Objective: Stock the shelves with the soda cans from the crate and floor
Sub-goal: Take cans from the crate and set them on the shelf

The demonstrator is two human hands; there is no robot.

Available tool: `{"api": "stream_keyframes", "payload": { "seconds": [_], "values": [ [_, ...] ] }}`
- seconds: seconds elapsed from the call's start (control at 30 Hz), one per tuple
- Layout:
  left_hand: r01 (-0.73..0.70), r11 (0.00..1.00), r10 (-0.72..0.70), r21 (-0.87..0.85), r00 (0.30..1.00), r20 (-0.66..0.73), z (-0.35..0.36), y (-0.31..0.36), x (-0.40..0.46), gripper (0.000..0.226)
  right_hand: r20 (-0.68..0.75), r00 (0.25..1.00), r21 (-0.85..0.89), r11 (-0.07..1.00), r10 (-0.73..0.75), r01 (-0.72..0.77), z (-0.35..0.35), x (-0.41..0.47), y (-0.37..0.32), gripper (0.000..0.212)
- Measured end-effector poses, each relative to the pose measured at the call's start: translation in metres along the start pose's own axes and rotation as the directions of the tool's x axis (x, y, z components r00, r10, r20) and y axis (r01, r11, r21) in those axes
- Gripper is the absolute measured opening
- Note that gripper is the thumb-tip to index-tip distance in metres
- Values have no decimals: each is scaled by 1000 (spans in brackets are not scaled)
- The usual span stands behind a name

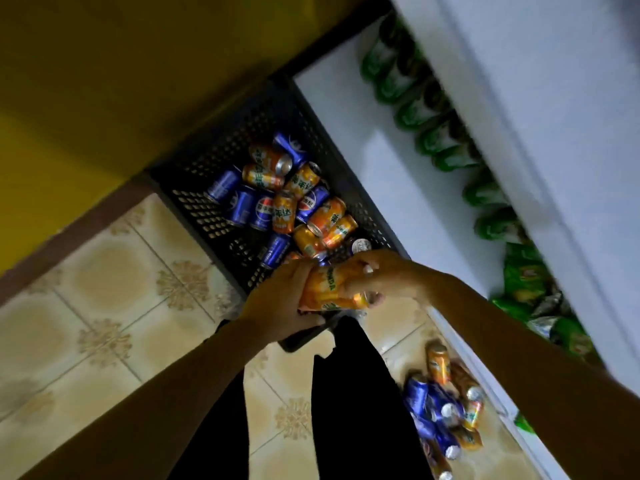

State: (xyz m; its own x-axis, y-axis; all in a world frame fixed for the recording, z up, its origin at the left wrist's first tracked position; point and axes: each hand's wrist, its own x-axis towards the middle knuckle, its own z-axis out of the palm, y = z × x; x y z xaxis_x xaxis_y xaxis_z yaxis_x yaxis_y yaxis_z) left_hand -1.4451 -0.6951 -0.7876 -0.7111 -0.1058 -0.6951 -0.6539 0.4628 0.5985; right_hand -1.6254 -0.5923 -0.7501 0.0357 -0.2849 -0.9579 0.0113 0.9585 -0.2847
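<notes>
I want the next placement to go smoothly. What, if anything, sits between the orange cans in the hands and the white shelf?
Nothing visible. Both hands, left and right, hold the orange cans over the crate; the white shelf beside it shows open surface before the green cans.

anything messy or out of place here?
Yes. A heap of blue and orange cans lies loose on the tiled floor beside the white shelf unit, tipped at mixed angles. The cans in the black crate are jumbled too. Both hands, left and right, hold orange cans.
</notes>
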Motion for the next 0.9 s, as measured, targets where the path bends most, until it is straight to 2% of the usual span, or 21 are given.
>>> {"api": "stream_keyframes", "payload": {
  "seconds": [0.03, 0.1, 0.17, 0.2, 0.27, 0.33, 0.43, 0.5, 0.57, 0.63, 0.7, 0.8, 0.9],
  "values": [
    [-12, 1000, 11, -20, 999, -49, -16, 15, -17, 91, 18, 1000, 94, 996, -16, 15, 0, -27, -10, 56],
    [-4, 999, -2, -54, 994, -111, -49, 42, -51, 82, -39, 997, 249, 965, -72, 79, 4, -76, -26, 55],
    [51, 974, -73, -221, 993, -89, -76, 68, -85, 78, -129, 984, 374, 913, -123, 163, 11, -119, -41, 50],
    [90, 916, -118, -391, 992, -49, -88, 82, -102, 73, -181, 974, 415, 887, -138, 203, 15, -138, -46, 43],
    [159, 669, -193, -727, 980, 36, -108, 108, -133, 63, -291, 946, 465, 843, -143, 270, 26, -171, -57, 35],
    [215, 482, -220, -850, 968, 121, -126, 131, -161, 70, -333, 927, 520, 787, -171, 332, 38, -196, -66, 50],
    [221, 295, -73, -929, 975, 209, -148, 156, -198, 80, -346, 898, 653, 617, -273, 439, 53, -228, -84, 74],
    [220, 261, 53, -940, 969, 242, -162, 171, -216, 80, -364, 846, 707, 476, -390, 523, 56, -251, -101, 73],
    [207, 291, 147, -934, 955, 257, -172, 186, -229, 92, -394, 782, 728, 356, -482, 586, 56, -273, -118, 69],
    [171, 341, 190, -924, 950, 246, -178, 198, -237, 104, -435, 735, 714, 298, -520, 633, 53, -291, -131, 76],
    [126, 349, 213, -929, 954, 210, -183, 210, -243, 103, -481, 688, 690, 250, -543, 680, 49, -309, -136, 75],
    [97, 290, 250, -952, 953, 174, -191, 228, -248, 82, -533, 590, 667, 128, -607, 734, 41, -337, -135, 48],
    [122, 201, 283, -972, 943, 177, -197, 247, -253, 83, -572, 450, 607, 15, -685, 794, 33, -367, -134, 60]
  ]
}}
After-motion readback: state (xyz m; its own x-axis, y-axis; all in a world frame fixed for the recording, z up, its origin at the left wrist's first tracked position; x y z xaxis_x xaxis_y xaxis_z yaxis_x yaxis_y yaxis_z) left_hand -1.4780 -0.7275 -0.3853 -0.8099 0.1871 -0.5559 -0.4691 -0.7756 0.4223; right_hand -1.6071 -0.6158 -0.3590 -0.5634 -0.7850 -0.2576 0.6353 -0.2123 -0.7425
